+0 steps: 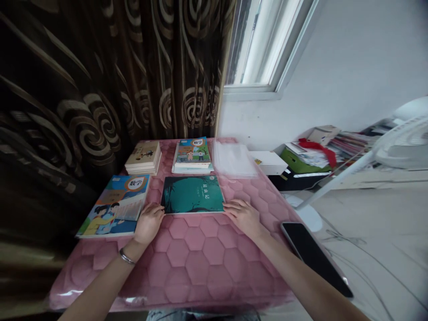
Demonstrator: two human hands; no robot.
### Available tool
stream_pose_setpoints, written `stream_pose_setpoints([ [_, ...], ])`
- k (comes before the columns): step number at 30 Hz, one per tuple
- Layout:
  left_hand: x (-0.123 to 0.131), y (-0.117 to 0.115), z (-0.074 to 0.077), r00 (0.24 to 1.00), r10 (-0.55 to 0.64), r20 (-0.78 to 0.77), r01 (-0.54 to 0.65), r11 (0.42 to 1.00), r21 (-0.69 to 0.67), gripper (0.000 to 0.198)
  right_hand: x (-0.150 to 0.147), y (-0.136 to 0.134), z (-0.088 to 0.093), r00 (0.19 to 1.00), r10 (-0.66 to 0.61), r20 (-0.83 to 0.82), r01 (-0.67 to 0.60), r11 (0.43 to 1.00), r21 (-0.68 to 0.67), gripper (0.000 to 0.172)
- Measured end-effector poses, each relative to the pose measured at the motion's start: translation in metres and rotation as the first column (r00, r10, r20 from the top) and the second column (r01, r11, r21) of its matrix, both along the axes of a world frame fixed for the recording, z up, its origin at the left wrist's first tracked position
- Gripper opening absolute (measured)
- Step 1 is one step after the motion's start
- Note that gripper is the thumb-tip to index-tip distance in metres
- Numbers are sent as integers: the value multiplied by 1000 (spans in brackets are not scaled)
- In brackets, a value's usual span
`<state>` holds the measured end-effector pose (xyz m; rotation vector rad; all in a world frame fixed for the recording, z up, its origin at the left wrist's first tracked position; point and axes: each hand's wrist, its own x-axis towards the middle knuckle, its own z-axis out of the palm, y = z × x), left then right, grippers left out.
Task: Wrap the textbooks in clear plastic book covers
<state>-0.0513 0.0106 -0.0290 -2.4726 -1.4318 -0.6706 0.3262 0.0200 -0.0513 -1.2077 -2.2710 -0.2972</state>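
A green book [192, 195] with a dark tree border and pale Chinese title lies flat on the pink hexagon-patterned table cover [202, 263]. My left hand [150, 221] grips its near left corner, fingers curled together. At the near right corner my right hand [242, 216] has its fingers closed on the book's edge. Just left of my left hand lies a blue textbook [117, 207] with cartoon children on its cover. Behind the green book is a stack topped by another blue textbook [193, 151]. My thumbs are mostly hidden.
A stack of tan books [143, 157] stands at the back left. Translucent plastic sheets [234, 159] lie at the back right. A dark-screened phone or tablet [316, 256] rests along the right edge. Beyond are a white box [270, 162], piled papers [351, 145] and a white fan [404, 138].
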Motion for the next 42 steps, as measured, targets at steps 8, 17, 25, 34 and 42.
stream_pose_setpoints([
  [8,-5,-5,-4,995,83,-56,-82,996,34,22,-1,-5,6,1000,-7,9,7,1000,18,19],
  [17,66,-12,6,998,33,-52,-33,999,-4,20,-86,-12,18,1000,23,-12,-24,998,-60,19],
  [25,73,-6,7,996,-49,-68,47,998,-32,24,-125,2,19,990,84,112,-74,993,-87,18],
  [34,-2,-12,7,989,46,-142,-39,998,47,24,-36,-2,8,1000,17,-1,-17,1000,0,18],
  [42,-10,-9,0,993,32,-117,-26,998,55,31,-11,-5,5,998,35,-45,-36,999,-32,22],
])
